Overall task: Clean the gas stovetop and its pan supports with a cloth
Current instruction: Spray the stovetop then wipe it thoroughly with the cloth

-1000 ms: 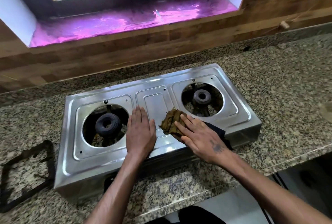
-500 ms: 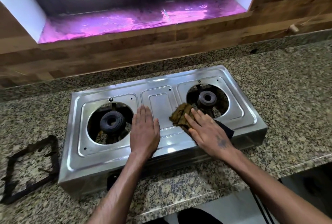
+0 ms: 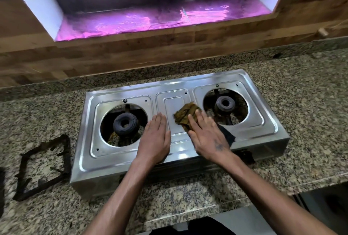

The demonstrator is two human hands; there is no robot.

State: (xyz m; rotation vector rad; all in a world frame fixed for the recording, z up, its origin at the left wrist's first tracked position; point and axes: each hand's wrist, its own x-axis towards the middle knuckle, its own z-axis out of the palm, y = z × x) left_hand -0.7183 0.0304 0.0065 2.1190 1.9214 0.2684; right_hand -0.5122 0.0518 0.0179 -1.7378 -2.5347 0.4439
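The right hand (image 3: 209, 136) is pressing flat, fingers straight, on the cloth (image 3: 185, 115) on the stove (image 3: 175, 151). The left hand (image 3: 155, 138) is lying flat beside it. A pan support (image 3: 43, 167) is lying on the counter (image 3: 301, 121).

We count one gas stovetop (image 3: 180, 151) with two burners, the left burner (image 3: 124, 124) and the right burner (image 3: 225, 103), each sitting in its own round opening. We see one cloth (image 3: 185, 115) on the steel. We count one pan support (image 3: 44, 166) lying on the one granite counter (image 3: 310, 121). We have two hands here, the left hand (image 3: 154, 140) and the right hand (image 3: 208, 136).
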